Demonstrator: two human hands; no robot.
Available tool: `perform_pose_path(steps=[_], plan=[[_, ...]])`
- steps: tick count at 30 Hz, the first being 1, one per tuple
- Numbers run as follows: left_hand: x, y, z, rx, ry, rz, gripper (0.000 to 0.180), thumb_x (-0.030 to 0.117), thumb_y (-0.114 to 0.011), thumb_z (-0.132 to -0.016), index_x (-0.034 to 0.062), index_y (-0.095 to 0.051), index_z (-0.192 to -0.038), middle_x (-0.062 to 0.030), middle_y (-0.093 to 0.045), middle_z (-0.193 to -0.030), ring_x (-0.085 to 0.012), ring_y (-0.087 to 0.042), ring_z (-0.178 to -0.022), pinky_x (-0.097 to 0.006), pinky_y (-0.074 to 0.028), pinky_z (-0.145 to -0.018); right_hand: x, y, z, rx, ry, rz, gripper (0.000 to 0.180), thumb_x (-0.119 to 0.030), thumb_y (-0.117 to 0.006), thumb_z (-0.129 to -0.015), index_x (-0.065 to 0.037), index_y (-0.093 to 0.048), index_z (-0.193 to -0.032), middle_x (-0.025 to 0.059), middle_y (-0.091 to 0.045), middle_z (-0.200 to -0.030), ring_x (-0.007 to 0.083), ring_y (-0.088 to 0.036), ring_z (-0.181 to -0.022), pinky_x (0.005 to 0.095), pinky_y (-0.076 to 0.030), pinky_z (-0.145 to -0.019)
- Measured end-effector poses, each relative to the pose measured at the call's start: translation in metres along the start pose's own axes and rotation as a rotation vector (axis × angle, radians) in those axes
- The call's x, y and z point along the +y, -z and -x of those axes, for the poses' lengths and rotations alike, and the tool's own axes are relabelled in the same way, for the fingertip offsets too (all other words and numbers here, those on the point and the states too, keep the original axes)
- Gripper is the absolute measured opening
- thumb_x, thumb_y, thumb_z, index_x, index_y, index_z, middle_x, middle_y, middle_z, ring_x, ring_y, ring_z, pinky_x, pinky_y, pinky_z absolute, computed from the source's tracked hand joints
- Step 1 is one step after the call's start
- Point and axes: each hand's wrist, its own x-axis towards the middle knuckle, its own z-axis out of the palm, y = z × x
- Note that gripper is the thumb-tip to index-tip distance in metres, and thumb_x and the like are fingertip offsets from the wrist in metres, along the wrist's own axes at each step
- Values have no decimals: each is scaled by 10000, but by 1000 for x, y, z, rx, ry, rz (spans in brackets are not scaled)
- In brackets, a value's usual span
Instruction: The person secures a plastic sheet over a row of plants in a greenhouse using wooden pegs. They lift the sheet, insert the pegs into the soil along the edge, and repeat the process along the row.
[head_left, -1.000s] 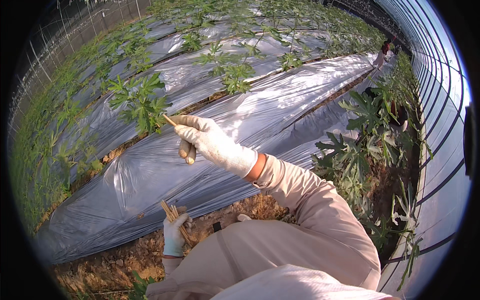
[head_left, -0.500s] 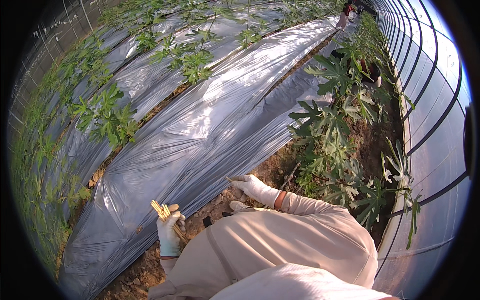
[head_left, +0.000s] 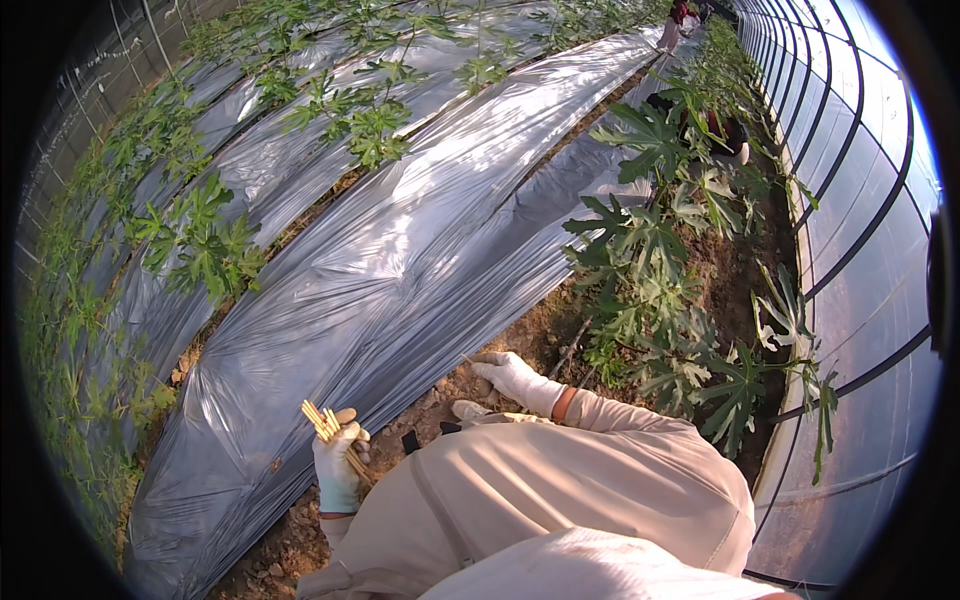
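Observation:
My left hand [head_left: 336,466], in a pale glove, is closed around a bundle of thin wooden sticks [head_left: 322,420] whose ends fan out above the fingers. It hovers beside the near edge of a silvery plastic mulch film [head_left: 300,340]. My right hand [head_left: 520,384], also gloved, pinches a single thin stick, of which only a short end [head_left: 466,358] shows past the fingertips. That hand is low over the seam where film meets bare soil [head_left: 440,395]; whether the stick touches the film I cannot tell.
Leafy plants [head_left: 665,270] grow in soil to my right, beside the curved greenhouse wall [head_left: 860,300]. More plants [head_left: 205,240] stand between film strips on the left. My shoe [head_left: 468,410] is near my right hand. Another person [head_left: 676,25] stands far down the row.
My right hand has shifted slightly rightward, and less of its stick shows. The view has turned a little, so plants and film sit further left. My left hand keeps its bundle.

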Motion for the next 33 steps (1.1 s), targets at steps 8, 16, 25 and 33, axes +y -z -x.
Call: perform_pose_path(steps=[8,16,25,33], plan=[[-2,2,3,9,17,17,316,115,-654,-870,-20,-577,-1145,-112,-643,-778,-137,-598,-626,-243,-481,-496,5,-3,-4,-46,-7,37,417,-247,-548,-994,-13,-532,-1339,27,-610,-659,122,-584,-465,264,-473,-470],[1,1,7,24,22,5,293,99,-649,-863,-15,-585,-1125,-112,-641,-768,-139,-597,-617,-245,-480,-490,4,-6,0,-52,4,36,416,-238,-546,-994,-11,-520,-1341,30,-613,-657,116,-577,-461,265,-464,-451],[0,0,8,32,32,4,298,100,-656,-854,-19,-592,-1120,-111,-645,-765,-140,-595,-607,-245,-477,-484,-2,-7,4,-45,2,61,419,-221,-553,-986,4,-519,-1338,45,-613,-660,126,-586,-472,266,-488,-460],[-1,-2,9,38,37,7,298,106,-651,-857,-16,-587,-1121,-108,-646,-752,-135,-587,-585,-242,-469,-478,0,-8,3,-34,24,54,400,-217,-555,-986,10,-533,-1315,44,-613,-672,127,-590,-484,269,-511,-464]])
